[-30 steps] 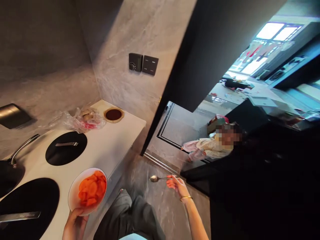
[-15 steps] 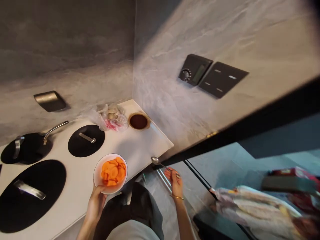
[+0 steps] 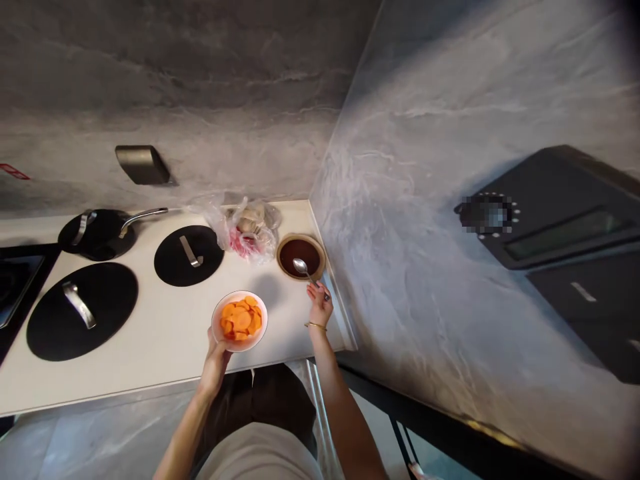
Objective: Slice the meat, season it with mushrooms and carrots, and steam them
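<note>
My left hand (image 3: 217, 359) grips the near rim of a white bowl (image 3: 216, 319), held above the counter's front part. Orange carrot slices (image 3: 242, 321) fill the bowl. In my right hand (image 3: 319, 303) is a metal spoon (image 3: 301, 266), its fingers closed round the handle. The spoon's head is over a round brown-rimmed dish (image 3: 283, 267) with a dark inside; whether it touches the contents I cannot tell. A gold bracelet circles the right wrist.
On the white counter (image 3: 165, 327) lie a large black lid (image 3: 45, 330) and a smaller black lid (image 3: 165, 257). Behind stand a covered black pan (image 3: 107, 245) and a clear plastic bag (image 3: 257, 233). A marbled wall (image 3: 380, 267) closes the right side, with a dark control panel (image 3: 550, 200).
The view has swung right and back over the counter. My right hand has brought the spoon from beyond the counter's edge to the brown-rimmed dish. The bowl stays in my left hand.
</note>
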Available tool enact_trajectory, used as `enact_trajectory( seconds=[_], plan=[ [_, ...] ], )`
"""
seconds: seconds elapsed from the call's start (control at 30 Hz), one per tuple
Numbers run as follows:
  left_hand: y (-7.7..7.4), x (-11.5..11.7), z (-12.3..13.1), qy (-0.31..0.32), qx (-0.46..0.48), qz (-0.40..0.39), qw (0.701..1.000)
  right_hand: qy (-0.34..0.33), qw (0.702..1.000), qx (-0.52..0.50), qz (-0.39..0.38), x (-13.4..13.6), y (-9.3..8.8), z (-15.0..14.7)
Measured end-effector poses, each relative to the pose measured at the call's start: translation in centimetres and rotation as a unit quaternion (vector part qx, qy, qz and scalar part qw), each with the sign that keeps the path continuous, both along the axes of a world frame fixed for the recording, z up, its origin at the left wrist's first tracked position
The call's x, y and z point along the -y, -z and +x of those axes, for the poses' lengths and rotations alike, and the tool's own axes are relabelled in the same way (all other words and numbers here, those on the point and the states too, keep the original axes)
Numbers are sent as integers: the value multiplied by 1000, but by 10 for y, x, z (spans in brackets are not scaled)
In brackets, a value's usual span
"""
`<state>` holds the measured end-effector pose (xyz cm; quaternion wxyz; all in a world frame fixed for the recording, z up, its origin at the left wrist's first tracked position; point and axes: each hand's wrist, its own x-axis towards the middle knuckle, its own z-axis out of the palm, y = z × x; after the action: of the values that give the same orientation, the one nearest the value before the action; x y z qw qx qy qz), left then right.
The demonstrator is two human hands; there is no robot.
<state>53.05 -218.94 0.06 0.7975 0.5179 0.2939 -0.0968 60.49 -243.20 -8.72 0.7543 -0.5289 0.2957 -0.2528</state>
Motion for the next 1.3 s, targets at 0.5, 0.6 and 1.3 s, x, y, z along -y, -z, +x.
enact_trajectory(
  seconds=[0.5, 0.6, 1.3],
  plan=[
    [83, 24, 67, 126, 21, 39, 991, 40, 998, -25, -47, -14, 46, 43],
    [102, 27, 76, 138, 32, 46, 989, 41, 998, -29, -37, -15, 50, 46],
    [128, 60, 111, 156, 78, 56, 983, 7, 999, -34, 41, 10, 3, 25]
  ],
)
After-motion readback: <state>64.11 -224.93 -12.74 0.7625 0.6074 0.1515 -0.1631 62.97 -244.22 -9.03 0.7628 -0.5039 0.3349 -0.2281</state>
